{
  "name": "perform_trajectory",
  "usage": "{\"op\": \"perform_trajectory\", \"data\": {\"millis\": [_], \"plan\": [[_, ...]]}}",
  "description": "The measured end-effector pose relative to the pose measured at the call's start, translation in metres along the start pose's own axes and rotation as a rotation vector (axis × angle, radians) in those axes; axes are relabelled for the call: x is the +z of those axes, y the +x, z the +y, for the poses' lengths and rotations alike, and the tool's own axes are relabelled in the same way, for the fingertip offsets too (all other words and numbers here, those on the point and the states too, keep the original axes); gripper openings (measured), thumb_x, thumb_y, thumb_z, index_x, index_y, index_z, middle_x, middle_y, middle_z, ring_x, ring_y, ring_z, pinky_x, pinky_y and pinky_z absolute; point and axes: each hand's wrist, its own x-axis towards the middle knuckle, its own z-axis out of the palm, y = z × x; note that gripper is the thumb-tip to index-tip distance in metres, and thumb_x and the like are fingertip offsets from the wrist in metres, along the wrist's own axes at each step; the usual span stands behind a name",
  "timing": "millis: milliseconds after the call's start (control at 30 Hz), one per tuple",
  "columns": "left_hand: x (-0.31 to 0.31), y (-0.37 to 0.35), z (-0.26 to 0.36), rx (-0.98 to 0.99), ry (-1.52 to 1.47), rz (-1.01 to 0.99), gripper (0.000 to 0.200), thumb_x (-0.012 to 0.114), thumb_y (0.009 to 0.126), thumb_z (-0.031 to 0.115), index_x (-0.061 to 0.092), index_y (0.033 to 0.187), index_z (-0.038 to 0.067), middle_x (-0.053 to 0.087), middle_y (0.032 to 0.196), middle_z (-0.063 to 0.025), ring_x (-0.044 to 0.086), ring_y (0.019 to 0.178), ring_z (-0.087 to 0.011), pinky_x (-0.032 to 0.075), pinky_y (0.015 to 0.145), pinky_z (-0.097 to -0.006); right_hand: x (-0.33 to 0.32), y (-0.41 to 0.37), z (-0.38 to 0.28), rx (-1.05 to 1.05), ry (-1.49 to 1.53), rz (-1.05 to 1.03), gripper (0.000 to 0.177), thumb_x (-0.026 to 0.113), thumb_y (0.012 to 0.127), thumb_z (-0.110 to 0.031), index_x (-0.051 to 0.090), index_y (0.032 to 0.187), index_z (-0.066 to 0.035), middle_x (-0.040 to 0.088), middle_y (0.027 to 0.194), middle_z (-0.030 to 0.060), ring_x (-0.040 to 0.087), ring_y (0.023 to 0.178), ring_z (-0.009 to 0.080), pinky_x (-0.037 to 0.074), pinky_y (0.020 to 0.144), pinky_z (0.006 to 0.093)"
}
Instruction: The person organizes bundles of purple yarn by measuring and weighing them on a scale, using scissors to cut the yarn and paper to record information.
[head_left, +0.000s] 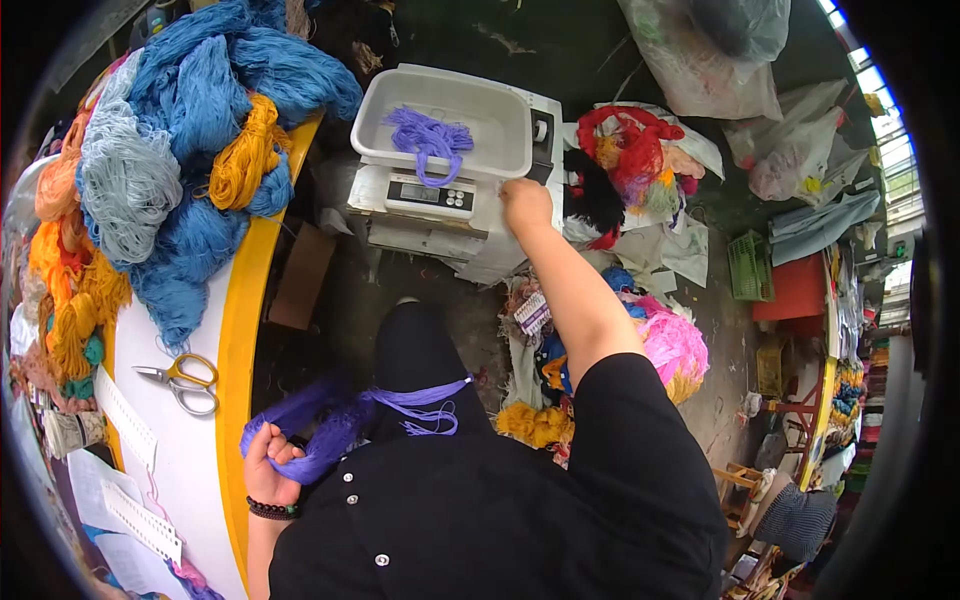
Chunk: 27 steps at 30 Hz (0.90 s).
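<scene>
My left hand [272, 465] is closed around a purple yarn skein [325, 440] at my lap. Loose strands of it trail across my dark trousers, one tip reaching toward my knee. At the right front corner of a digital scale [430, 197], my right hand [525, 205] has its fingers curled in; whether anything is pinched there is hidden. The scale carries a white plastic tray [500, 110]. A smaller purple yarn bundle [430, 135] lies in the tray, one loop hanging over its front rim toward the display.
On the yellow-edged white table [190, 470] at left are scissors [185, 383], blue yarn [190, 120], orange yarn and punched paper strips. Right of the scale lie red yarn [635, 145], pink yarn [675, 345] and plastic bags [715, 60]. A green crate [750, 265] stands farther right.
</scene>
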Motion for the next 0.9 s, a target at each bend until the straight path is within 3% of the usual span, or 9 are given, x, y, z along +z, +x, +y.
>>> {"op": "perform_trajectory", "data": {"millis": [167, 267, 400, 567, 600, 700, 767, 800, 900], "plan": [[-0.003, -0.004, 0.002, 0.015, -0.028, 0.006, 0.018, 0.053, 0.095, 0.023, 0.057, 0.084, 0.01, 0.041, 0.058, 0.0069, 0.04, 0.051, -0.0063, 0.047, 0.061, -0.027, -0.01, -0.037, -0.005, 0.125, 0.303, 0.545, 0.006, 0.066, 0.073, -0.009, 0.066, 0.079, -0.006, 0.065, 0.086, 0.0122, 0.06, 0.088, 0.0328, 0.045, 0.079, 0.0436], [-0.005, -0.004, 0.0, 0.023, -0.028, -0.012, 0.018, 0.053, 0.095, 0.024, 0.057, 0.085, 0.009, 0.042, 0.059, 0.0059, 0.04, 0.052, -0.0069, 0.046, 0.062, -0.0272, -0.062, -0.05, -0.045, 0.272, 0.373, 0.506, 0.032, 0.069, 0.076, -0.01, 0.064, 0.107, -0.006, 0.063, 0.088, 0.0085, 0.058, 0.085, 0.0292, 0.044, 0.078, 0.0403], [0.01, -0.006, 0.0, 0.065, 0.038, 0.004, 0.018, 0.053, 0.096, 0.024, 0.057, 0.088, 0.008, 0.044, 0.062, 0.0044, 0.042, 0.054, -0.0083, 0.046, 0.065, -0.0287, -0.105, -0.03, -0.114, -0.261, 0.308, 0.413, 0.063, 0.074, 0.068, -0.01, 0.053, 0.128, -0.007, 0.062, 0.087, 0.0047, 0.058, 0.089, 0.0246, 0.042, 0.081, 0.0378], [0.006, -0.011, 0.005, 0.121, 0.041, -0.056, 0.017, 0.054, 0.095, 0.024, 0.057, 0.09, 0.008, 0.043, 0.063, 0.0047, 0.043, 0.055, -0.009, 0.046, 0.066, -0.0296, -0.063, 0.003, -0.123, -0.451, 0.081, 0.377, 0.062, 0.069, 0.069, -0.007, 0.053, 0.129, -0.012, 0.062, 0.084, 0.0034, 0.057, 0.092, 0.0205, 0.04, 0.084, 0.0371], [0.009, -0.014, 0.008, 0.164, 0.056, -0.079, 0.016, 0.055, 0.095, 0.023, 0.058, 0.092, 0.007, 0.055, 0.077, 0.0012, 0.047, 0.06, -0.0103, 0.047, 0.068, -0.0309, -0.062, 0.005, -0.128, -0.476, 0.007, 0.322, 0.061, 0.066, 0.071, -0.005, 0.052, 0.13, -0.012, 0.061, 0.084, 0.003, 0.058, 0.091, 0.0204, 0.039, 0.085, 0.0369], [0.02, -0.022, 0.013, 0.266, 0.105, -0.047, 0.014, 0.055, 0.094, 0.018, 0.058, 0.099, 0.005, 0.057, 0.125, -0.0102, 0.061, 0.094, -0.0187, 0.052, 0.08, -0.0347, -0.076, -0.006, -0.173, -0.483, 0.28, 0.318, 0.058, 0.062, 0.074, -0.001, 0.049, 0.13, -0.009, 0.061, 0.082, 0.0049, 0.058, 0.084, 0.023, 0.039, 0.086, 0.0421], [0.027, -0.023, 0.019, 0.283, 0.074, -0.046, 0.019, 0.055, 0.093, 0.014, 0.058, 0.107, 0.001, 0.064, 0.111, -0.0145, 0.064, 0.091, -0.0216, 0.053, 0.081, -0.0344, -0.106, -0.033, -0.229, -0.461, 0.63, 0.161, 0.057, 0.06, 0.077, -0.002, 0.046, 0.132, -0.005, 0.059, 0.076, 0.0088, 0.058, 0.072, 0.0262, 0.046, 0.074, 0.0364], [0.029, -0.026, 0.019, 0.316, 0.096, -0.071, 0.022, 0.055, 0.092, 0.012, 0.057, 0.109, -0.001, 0.065, 0.104, -0.0153, 0.065, 0.087, -0.0216, 0.053, 0.08, -0.0339, -0.138, -0.056, -0.26, -0.287, 0.91, -0.187, 0.057, 0.06, 0.079, -0.003, 0.043, 0.134, -0.005, 0.056, 0.072, 0.0063, 0.056, 0.066, 0.0188, 0.045, 0.066, 0.0298], [0.047, -0.039, 0.026, 0.413, 0.167, -0.132, 0.031, 0.052, 0.088, 0.004, 0.054, 0.117, -0.005, 0.068, 0.089, -0.0159, 0.065, 0.077, -0.0197, 0.053, 0.076, -0.0308, -0.165, -0.114, -0.319, -0.126, 1.555, -0.718, 0.062, 0.057, 0.087, -0.003, 0.029, 0.141, -0.005, 0.059, 0.085, 0.0051, 0.058, 0.08, 0.0106, 0.046, 0.074, 0.0252]]}}
